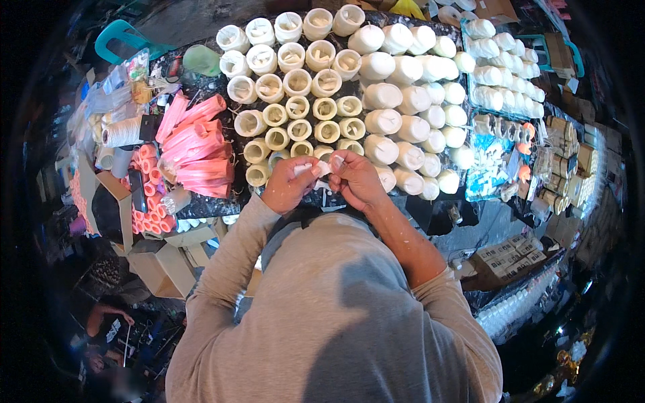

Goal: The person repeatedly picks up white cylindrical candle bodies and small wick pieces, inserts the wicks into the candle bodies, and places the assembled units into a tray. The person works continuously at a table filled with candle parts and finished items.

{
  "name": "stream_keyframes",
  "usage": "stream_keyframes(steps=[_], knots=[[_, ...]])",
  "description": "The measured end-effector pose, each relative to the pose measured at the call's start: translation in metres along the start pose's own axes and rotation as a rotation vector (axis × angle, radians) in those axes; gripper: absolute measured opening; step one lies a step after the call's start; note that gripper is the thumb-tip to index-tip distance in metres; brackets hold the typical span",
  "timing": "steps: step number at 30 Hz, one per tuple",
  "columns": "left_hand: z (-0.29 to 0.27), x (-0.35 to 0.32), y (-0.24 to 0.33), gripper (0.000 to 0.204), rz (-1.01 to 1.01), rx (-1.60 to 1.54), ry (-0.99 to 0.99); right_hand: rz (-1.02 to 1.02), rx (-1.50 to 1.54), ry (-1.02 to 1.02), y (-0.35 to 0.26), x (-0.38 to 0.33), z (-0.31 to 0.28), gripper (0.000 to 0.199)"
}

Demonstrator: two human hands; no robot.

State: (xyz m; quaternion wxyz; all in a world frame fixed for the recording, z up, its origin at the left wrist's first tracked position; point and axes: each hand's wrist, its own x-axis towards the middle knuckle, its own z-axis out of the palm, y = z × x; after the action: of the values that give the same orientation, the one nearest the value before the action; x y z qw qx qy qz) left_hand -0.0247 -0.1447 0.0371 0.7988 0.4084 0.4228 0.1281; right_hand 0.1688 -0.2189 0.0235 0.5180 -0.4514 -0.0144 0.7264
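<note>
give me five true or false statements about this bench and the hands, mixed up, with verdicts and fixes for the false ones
1. The left hand and right hand meet at a small white piece. True.
2. The long pink tubes lie right of the open cream cylinders. False: they lie to the left.
3. The closed white cylinders stand right of the open ones. True.
4. Both forearms are covered to the wrist. False: the left sleeve reaches the wrist, but the right forearm is bare.
5. The right hand grips a pink tube. False: its fingertips are at the white piece.
</note>
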Motion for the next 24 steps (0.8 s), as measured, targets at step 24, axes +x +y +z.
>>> stream_keyframes(steps=[24], knots=[[-0.012,-0.001,-0.009,0.021,0.157,0.456,0.257,-0.303,-1.139,0.173,-0.026,-0.004,0.022,0.032]])
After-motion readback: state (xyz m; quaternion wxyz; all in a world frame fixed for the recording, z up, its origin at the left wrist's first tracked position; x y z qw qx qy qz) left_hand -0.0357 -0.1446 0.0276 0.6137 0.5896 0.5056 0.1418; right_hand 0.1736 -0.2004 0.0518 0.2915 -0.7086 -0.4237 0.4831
